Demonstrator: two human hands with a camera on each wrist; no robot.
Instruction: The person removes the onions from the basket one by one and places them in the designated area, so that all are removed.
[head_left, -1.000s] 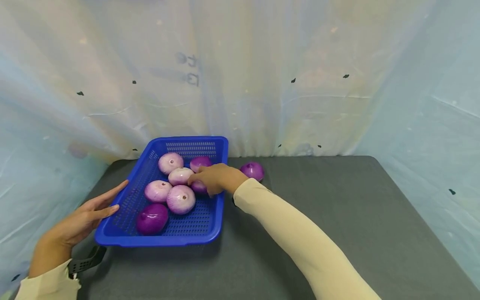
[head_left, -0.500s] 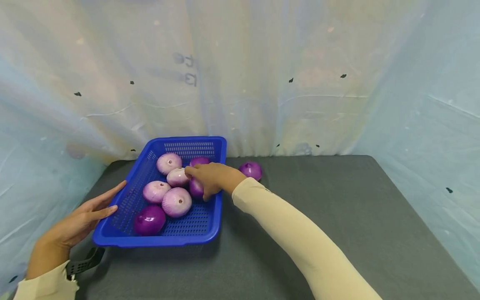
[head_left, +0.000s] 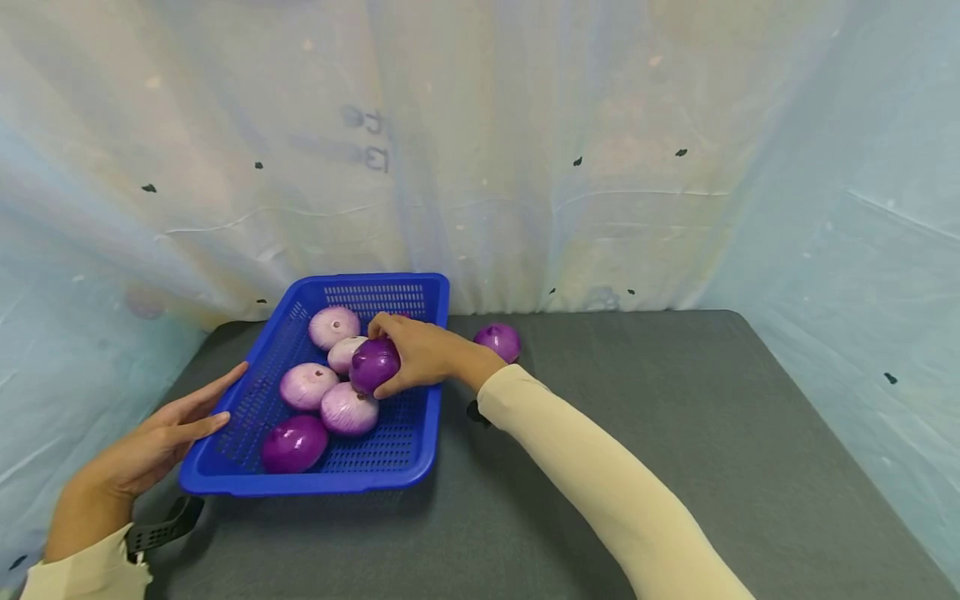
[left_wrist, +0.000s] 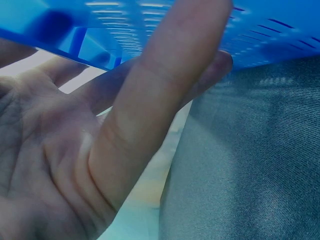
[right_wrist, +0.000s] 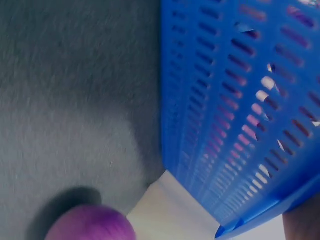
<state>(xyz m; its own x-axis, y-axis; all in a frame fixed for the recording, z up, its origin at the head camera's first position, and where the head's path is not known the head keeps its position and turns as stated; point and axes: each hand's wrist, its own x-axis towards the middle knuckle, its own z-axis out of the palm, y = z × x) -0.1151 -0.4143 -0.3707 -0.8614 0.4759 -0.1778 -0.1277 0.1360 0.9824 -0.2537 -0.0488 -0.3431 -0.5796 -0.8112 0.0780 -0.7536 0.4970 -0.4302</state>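
Observation:
My right hand (head_left: 422, 348) grips a dark purple onion (head_left: 373, 367) above the other onions in the blue basket (head_left: 300, 484). Paler purple-white onions (head_left: 308, 387) lie beneath and to the left of it, and a dark purple onion (head_left: 295, 444) sits near the basket's front left corner. Just a sliver of another purple onion shows behind my right hand. My left hand (head_left: 153, 446) touches the basket's left side with fairly straight fingers and thumb; in the left wrist view its thumb (left_wrist: 165, 75) lies along the blue wall.
Outside the basket, to its right, one purple onion (head_left: 498, 342) rests on the dark grey table (head_left: 637, 417). The perforated basket wall (right_wrist: 215, 100) stands between it and the basket's contents. Pale plastic sheeting (head_left: 480, 167) hangs behind the table and at both sides.
My right hand has taken hold of the dark purple onion from the basket's right side and raised it towards the left. My left hand stays at the basket's side.

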